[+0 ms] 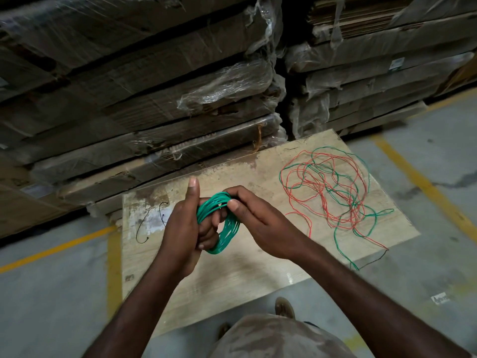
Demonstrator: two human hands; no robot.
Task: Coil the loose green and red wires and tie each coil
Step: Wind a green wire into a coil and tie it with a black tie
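Observation:
A coil of green wire [227,228] hangs in front of me above the board. My left hand [184,228] grips the coil's left side with its fingers through the loop and its thumb pointing up. My right hand [254,215] pinches the top of the coil between thumb and fingers. To the right, a loose tangle of red wire [322,182] and green wire [361,213] lies spread on the wooden board [258,267]. Its ends trail off the board's right edge onto the floor.
Two thin black ties [144,226] lie on the board's left part. Tall stacks of wrapped flat cardboard [154,99] stand right behind the board. The concrete floor [51,293] has yellow lines. My foot [284,307] rests at the board's near edge.

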